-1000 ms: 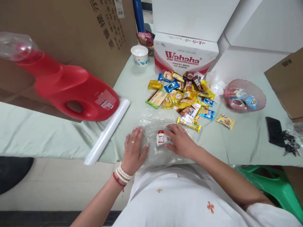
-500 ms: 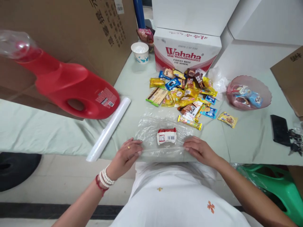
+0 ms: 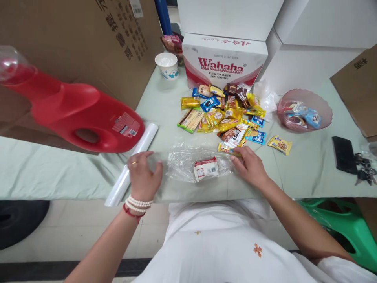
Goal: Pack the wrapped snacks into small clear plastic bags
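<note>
A small red-and-white snack packet (image 3: 206, 169) lies on a piece of clear plastic film (image 3: 180, 165) near the front of the table. My left hand (image 3: 144, 177), with its thumb and fingers apart, is over the white roll (image 3: 118, 186), left of the film, and holds nothing. My right hand (image 3: 251, 167) rests at the film's right edge, fingers stretched forward. Its fingertips reach the yellow snack stick (image 3: 224, 148) and partly cover it; no firm grip shows.
Several wrapped snacks (image 3: 216, 118) lie heaped before the Wahaba-style water carton (image 3: 224, 59). A pink bowl (image 3: 324, 106) with packets, a cookie packet (image 3: 279, 145), a phone (image 3: 344, 154) and keys stand right. A red jug (image 3: 85, 114) and paper cup (image 3: 167, 67) are left.
My left hand has left the film's edge and moved left and up to the roll. My right hand has slid forward along the film. The film's front edge now lies closer to the packet.
</note>
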A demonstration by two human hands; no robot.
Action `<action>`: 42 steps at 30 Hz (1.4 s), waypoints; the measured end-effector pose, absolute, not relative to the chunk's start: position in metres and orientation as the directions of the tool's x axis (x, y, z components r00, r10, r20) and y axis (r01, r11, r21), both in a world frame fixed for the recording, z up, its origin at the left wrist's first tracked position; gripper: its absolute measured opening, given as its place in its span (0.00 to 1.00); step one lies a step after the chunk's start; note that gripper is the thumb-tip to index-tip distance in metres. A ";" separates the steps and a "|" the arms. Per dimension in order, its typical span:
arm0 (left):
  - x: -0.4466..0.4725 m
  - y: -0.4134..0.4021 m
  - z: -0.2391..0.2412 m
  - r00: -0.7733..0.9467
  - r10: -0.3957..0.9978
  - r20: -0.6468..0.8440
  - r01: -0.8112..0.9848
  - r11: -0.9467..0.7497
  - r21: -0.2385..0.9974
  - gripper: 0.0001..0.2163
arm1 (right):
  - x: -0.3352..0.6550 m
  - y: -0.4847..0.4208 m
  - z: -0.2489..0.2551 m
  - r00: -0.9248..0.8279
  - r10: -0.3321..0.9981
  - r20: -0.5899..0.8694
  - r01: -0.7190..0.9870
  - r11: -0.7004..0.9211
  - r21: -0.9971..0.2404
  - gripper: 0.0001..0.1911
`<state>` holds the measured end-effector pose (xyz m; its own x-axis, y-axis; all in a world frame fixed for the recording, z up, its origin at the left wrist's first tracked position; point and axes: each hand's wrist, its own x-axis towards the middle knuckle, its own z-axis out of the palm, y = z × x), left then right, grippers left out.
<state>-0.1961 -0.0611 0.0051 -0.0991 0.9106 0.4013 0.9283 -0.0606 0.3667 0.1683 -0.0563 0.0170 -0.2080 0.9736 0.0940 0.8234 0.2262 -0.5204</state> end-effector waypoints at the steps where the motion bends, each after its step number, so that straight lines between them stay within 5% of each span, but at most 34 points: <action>1: -0.196 -0.069 0.012 -0.140 0.862 0.488 0.937 -0.044 0.347 0.15 | 0.167 -0.060 0.021 -0.263 0.952 0.155 0.803 0.305 -0.512 0.24; 3: -0.189 -0.087 0.026 -0.145 0.761 0.632 0.947 -0.077 0.310 0.12 | 0.162 -0.064 0.024 -0.408 0.893 0.189 0.751 0.446 -0.486 0.30; 6: -0.166 -0.106 0.035 0.119 0.712 0.692 0.888 -0.388 0.246 0.11 | 0.153 -0.062 0.014 -0.465 0.877 0.122 0.729 0.458 -0.509 0.17; 8: -0.144 -0.110 0.030 0.357 0.722 0.593 0.781 -0.579 0.234 0.13 | 0.153 -0.056 0.005 -0.390 0.918 0.064 0.724 0.349 -0.595 0.13; 11: -0.114 -0.104 0.012 0.501 0.789 0.355 0.758 -0.598 0.259 0.17 | 0.162 -0.049 0.002 -0.278 0.957 -0.082 0.751 0.163 -0.640 0.12; 14: -0.100 -0.091 -0.005 0.488 0.834 0.259 0.788 -0.548 0.280 0.17 | 0.166 -0.040 0.021 -0.226 0.962 -0.151 0.873 0.131 -0.470 0.12; 17: -0.099 -0.085 -0.013 0.489 0.838 0.242 0.786 -0.544 0.294 0.16 | 0.148 -0.022 0.044 -0.309 0.950 -0.033 0.914 0.287 -0.286 0.15; 20: -0.101 -0.084 -0.012 0.484 0.843 0.236 0.790 -0.537 0.296 0.16 | 0.111 0.004 0.050 -0.477 0.878 0.026 0.862 0.474 -0.181 0.14; 23: -0.101 -0.085 -0.011 0.481 0.842 0.247 0.789 -0.538 0.297 0.16 | 0.079 0.030 0.038 -0.494 0.869 -0.043 0.866 0.486 -0.121 0.21; 29: -0.101 -0.087 -0.015 0.473 0.839 0.270 0.807 -0.535 0.248 0.16 | 0.068 0.053 0.034 -0.444 0.859 -0.255 0.896 0.417 -0.154 0.11; 36: -0.097 -0.088 -0.015 0.457 0.850 0.264 0.820 -0.517 0.245 0.14 | 0.085 -0.002 0.067 -0.727 0.653 -0.215 0.687 0.690 -0.229 0.12; 39: -0.108 -0.088 -0.019 0.449 0.858 0.248 0.779 -0.512 0.362 0.12 | 0.090 -0.033 0.049 -0.806 0.537 -0.247 0.591 0.753 -0.291 0.18; 42: -0.133 -0.091 -0.025 0.363 0.887 0.285 0.613 -0.458 0.643 0.12 | 0.094 -0.050 0.025 -0.795 0.562 -0.227 0.606 0.721 -0.338 0.23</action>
<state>-0.1334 -0.0906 -0.0250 0.3633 0.8870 0.2850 0.6134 -0.4580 0.6435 0.0936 -0.0501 0.0248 -0.7953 0.5622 -0.2268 0.6057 0.7205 -0.3377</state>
